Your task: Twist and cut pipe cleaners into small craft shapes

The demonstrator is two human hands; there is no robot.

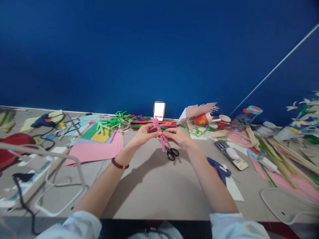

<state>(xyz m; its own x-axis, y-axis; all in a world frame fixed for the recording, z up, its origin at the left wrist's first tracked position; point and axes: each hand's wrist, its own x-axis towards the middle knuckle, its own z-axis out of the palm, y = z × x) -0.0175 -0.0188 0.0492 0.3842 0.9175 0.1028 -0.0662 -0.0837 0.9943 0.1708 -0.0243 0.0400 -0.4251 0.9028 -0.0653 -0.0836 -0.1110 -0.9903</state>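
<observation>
On the desk (149,189), a sheet of pink paper (94,152) lies left of centre and a blue glue gun (219,169) lies right. The left hand (143,135) and right hand (178,137) pinch a pink pipe-cleaner figure (156,127) between them, just above black-handled scissors (170,153). A white card (159,111) at the back edge is blurred and unreadable.

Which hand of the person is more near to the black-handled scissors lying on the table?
Right hand: it sits just above the black-handled scissors. The left hand, also on the pink pipe-cleaner figure, is farther, to their left.
</observation>
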